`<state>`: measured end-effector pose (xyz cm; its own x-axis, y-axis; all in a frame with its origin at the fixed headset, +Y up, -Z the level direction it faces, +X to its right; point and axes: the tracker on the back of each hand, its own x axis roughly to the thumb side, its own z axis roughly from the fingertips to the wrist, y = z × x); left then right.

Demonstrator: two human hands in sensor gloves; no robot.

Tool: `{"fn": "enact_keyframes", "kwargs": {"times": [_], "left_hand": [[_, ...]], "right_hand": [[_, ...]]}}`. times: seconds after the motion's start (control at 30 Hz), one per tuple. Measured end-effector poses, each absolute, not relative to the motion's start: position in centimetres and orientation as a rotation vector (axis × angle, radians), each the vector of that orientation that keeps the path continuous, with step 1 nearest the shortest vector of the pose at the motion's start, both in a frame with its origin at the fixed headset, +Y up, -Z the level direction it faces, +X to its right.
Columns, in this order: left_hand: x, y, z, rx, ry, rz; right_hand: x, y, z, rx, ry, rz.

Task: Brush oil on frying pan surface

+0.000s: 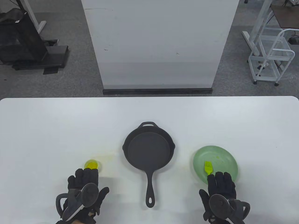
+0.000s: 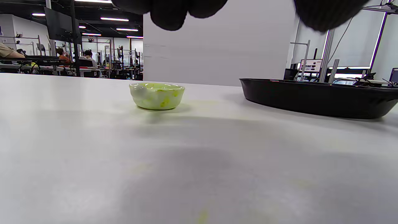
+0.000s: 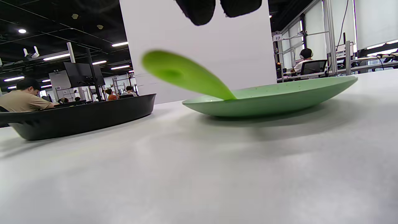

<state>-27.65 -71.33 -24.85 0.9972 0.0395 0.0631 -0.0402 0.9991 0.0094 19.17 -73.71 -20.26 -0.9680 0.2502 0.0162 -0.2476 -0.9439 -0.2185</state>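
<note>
Looking for words: a small sign with "12" on a frame far behind in the right wrist view; no other writing can be read.
Count: one pan, one plate, one brush, one small bowl, two hands.
Pan: black, round, heavy-looking, with a long handle that points to the near edge; it sits in the middle of the white bench.
Bowl: small, round, see-through, with yellow oil inside; it sits left of the pan, apart from it.
Plate: pale green, round, shallow, right of the pan.
Brush: bright green, soft bristles lying on the plate, handle sticking up over the near rim.
Left hand: black glove, flat and spread, holds nothing, just behind the bowl.
Right hand: black glove, fingers over the brush handle; I cannot tell if it grips it.
</note>
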Motion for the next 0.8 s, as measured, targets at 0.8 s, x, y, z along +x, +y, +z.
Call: {"fn": "enact_keyframes", "kwargs": {"times": [0.8], "left_hand": [[-27.7, -71.3, -24.7, 0.008, -0.072, 0.057]], "right_hand": [[20.4, -71.9, -22.6, -0.398, 0.419, 2.83]]}}
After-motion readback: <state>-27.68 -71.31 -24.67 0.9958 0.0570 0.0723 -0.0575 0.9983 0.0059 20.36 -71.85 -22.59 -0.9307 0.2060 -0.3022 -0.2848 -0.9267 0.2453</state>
